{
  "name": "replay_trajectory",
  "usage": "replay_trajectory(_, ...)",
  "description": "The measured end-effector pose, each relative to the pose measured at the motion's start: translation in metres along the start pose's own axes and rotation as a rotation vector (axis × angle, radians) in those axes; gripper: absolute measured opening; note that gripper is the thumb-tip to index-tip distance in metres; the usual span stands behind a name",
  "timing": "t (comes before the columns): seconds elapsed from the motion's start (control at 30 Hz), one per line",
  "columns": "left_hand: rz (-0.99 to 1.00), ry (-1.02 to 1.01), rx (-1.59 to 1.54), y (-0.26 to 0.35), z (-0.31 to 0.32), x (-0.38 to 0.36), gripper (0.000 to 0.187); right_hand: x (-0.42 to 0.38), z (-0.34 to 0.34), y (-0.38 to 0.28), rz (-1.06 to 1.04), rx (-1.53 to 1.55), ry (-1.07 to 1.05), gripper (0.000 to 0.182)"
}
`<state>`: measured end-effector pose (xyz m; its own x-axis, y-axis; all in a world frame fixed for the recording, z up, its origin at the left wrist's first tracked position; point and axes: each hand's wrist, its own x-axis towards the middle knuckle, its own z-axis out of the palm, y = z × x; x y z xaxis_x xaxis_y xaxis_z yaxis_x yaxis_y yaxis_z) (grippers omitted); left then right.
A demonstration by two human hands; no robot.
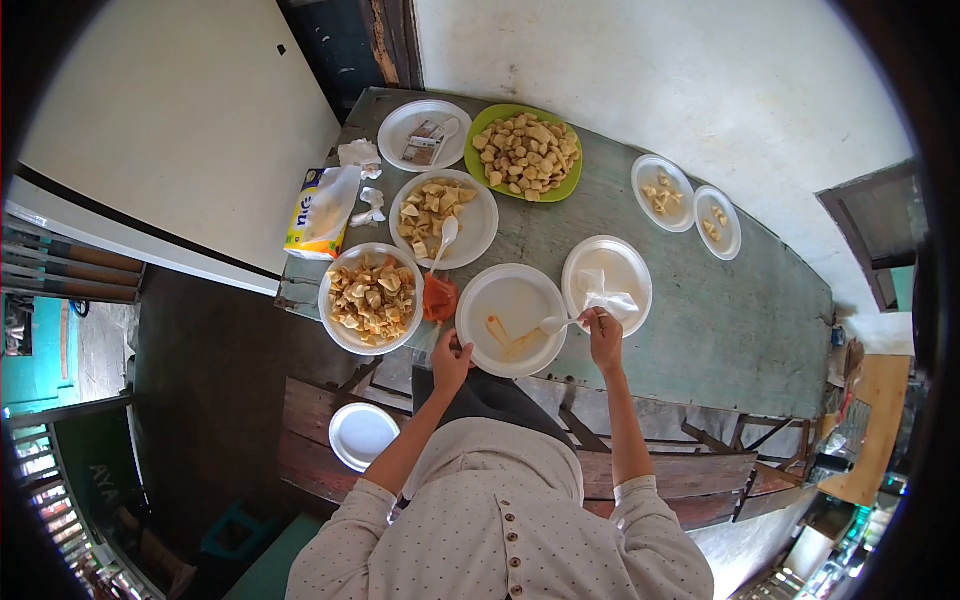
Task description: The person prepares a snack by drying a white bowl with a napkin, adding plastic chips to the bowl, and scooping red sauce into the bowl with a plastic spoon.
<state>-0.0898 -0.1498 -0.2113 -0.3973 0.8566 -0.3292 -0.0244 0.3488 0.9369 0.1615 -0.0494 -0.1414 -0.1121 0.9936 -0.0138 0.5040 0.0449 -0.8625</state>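
Observation:
A white plate [510, 300] with orange smears lies at the table's front edge. My left hand [452, 362] is closed on its left rim. In my right hand [602, 336] is the handle of a white plastic spoon [556, 325], its bowl over the plate's right side. Just behind that hand, another white plate [640, 270] carries a crumpled white tissue [606, 292]. An orange-red bag [438, 297] sits left of the smeared plate. Further left is a plate of brown pieces [372, 300]; behind it, a plate of pale pieces [432, 212] holds a second spoon [446, 238].
A green plate [528, 152] is heaped with pale chunks. Behind left, a white plate [408, 135] holds packets. A tissue pack [322, 212] stands at the left edge. Two small plates [663, 193] [719, 222] lie near the wall. One plate [363, 436] rests on the bench.

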Motion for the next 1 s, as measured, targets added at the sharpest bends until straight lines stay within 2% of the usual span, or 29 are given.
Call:
replay_trajectory(0.07,-0.005,-0.01,-0.01,-0.001,-0.001,0.001,0.036,-0.001,-0.001,-0.003,-0.008,-0.023,0.015,0.024)
replay_trajectory(0.17,-0.004,-0.011,-0.011,-0.002,0.0,0.001,0.036,-0.009,0.017,-0.001,0.016,0.108,0.008,0.025)
replay_trajectory(0.37,-0.007,0.018,0.009,-0.001,-0.001,0.0,0.035,-0.019,0.032,-0.004,0.002,0.035,-0.143,0.022)
replay_trajectory(0.43,0.006,0.017,0.016,0.0,-0.002,-0.002,0.035,-0.012,0.022,0.001,-0.019,0.098,0.012,0.024)
replay_trajectory(0.57,0.005,0.029,-0.013,-0.006,-0.001,-0.001,0.035,-0.002,-0.004,0.0,-0.004,-0.027,0.046,0.027)
replay_trajectory(0.77,0.027,0.025,-0.035,-0.01,-0.001,-0.001,0.036,-0.018,0.02,-0.008,0.002,0.124,-0.015,0.025)
replay_trajectory(0.87,0.029,0.03,-0.004,-0.006,0.0,-0.003,0.036,-0.024,0.031,-0.014,-0.004,0.041,-0.168,0.024)
replay_trajectory(1.0,0.019,0.045,-0.016,-0.003,-0.001,-0.004,0.037,-0.015,0.026,0.002,-0.025,0.082,-0.063,0.023)
